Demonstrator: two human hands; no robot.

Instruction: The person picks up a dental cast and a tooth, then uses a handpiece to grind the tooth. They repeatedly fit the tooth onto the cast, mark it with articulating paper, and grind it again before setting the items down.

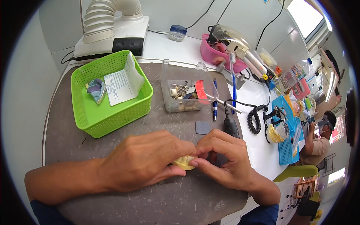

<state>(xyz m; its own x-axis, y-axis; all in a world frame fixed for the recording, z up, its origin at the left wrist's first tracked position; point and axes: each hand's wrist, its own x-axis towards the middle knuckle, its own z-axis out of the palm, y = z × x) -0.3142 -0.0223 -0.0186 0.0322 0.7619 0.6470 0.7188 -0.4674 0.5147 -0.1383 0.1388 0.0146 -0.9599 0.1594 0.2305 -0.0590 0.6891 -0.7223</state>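
A yellow dental plaster model (184, 163) is between my two hands, low over the grey mat (123, 204). My left hand (144, 161) comes from the left with its fingers closed on the model's far side and its thumb along the near side. My right hand (225, 159) pinches the model's right end between thumb and fingers. Part of the model is hidden behind my fingers. Just beyond my hands lies a small dark grey square (203, 128). A black handpiece-like tool (231, 127) with a coiled cord lies close to my right hand.
A green basket (112, 129) holds a paper slip and a purple-and-blue impression. Beside it stands a clear bin (182, 107) of small tools, near a blue pen (215, 101). An articulator (276, 133) and blue baskets (288, 152) are right; a co-worker (317, 144) sits beyond.
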